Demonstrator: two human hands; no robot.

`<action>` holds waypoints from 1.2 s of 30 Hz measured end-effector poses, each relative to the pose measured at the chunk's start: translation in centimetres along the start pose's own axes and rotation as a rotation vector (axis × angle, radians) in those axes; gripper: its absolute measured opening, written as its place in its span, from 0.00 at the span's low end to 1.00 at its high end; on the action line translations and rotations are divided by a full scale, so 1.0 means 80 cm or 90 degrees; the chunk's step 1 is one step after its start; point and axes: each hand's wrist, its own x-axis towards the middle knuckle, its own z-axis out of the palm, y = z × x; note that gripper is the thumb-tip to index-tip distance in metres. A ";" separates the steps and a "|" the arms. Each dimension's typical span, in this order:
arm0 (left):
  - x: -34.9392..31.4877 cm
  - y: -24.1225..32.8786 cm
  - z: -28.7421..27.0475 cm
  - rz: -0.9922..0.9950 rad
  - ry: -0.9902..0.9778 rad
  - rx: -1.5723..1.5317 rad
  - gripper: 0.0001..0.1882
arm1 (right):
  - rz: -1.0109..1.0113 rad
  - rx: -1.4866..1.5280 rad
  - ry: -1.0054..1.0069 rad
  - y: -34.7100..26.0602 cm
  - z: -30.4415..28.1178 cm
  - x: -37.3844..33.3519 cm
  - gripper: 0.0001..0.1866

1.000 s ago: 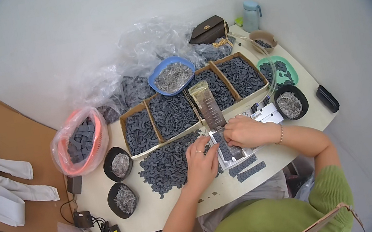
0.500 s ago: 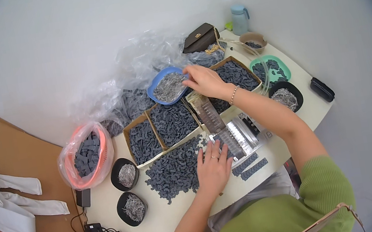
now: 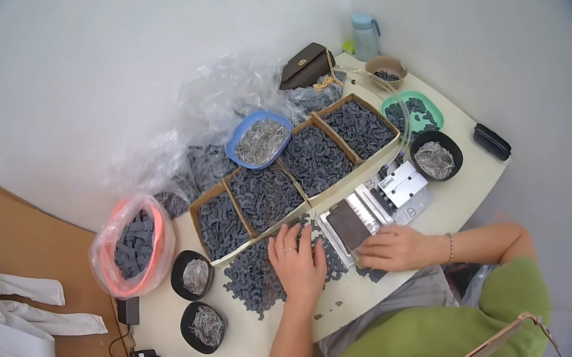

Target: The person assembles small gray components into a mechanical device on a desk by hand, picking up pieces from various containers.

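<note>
My left hand (image 3: 298,261) lies over a heap of small dark grey pieces (image 3: 250,281) on the table, fingers spread. My right hand (image 3: 394,248) is at the near edge of a flat brown plate (image 3: 349,226), its fingers closed on that edge. The plate rests on a silver metal fixture (image 3: 334,241). Joined to the fixture's right side is a metal block with a white top (image 3: 403,184). A few grey strips (image 3: 372,274) show in part below my right hand.
Cardboard boxes (image 3: 271,228) of grey pieces stand behind, with a blue tray (image 3: 230,151) of metal pins on them. Black bowls (image 3: 193,335) of pins flank the work area. A pink basket (image 3: 161,246) stands left; a green tray (image 3: 436,115) and a black case (image 3: 492,142) are right.
My right hand has come down from beside the blue tray to the fixture's near side. The plate, raised behind the fixture before, now lies on it. My left hand has shifted left onto the heap.
</note>
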 end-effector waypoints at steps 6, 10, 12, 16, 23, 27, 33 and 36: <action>-0.004 -0.003 -0.004 -0.020 -0.015 -0.003 0.16 | 0.004 -0.059 -0.042 -0.022 0.002 -0.002 0.12; -0.003 -0.001 -0.008 -0.007 -0.007 0.009 0.14 | -0.003 -0.052 -0.045 -0.024 0.005 -0.004 0.12; -0.001 0.000 -0.010 0.009 -0.008 -0.007 0.13 | -0.016 -0.023 -0.018 -0.017 0.008 -0.005 0.12; -0.002 0.004 -0.017 0.026 -0.124 -0.094 0.10 | -0.035 0.010 0.096 0.033 0.000 0.007 0.13; -0.017 0.049 0.013 0.212 -0.167 0.049 0.14 | 0.398 0.272 0.095 0.150 0.047 0.106 0.19; -0.007 0.069 0.025 0.221 -0.213 0.141 0.11 | 0.327 0.018 -0.045 0.146 0.066 0.109 0.21; -0.005 0.072 0.031 0.254 -0.138 0.146 0.06 | 0.127 0.057 -0.329 0.068 -0.061 0.157 0.14; -0.035 0.046 0.082 0.193 -0.036 0.178 0.05 | -0.045 0.201 -0.215 0.016 -0.145 0.184 0.11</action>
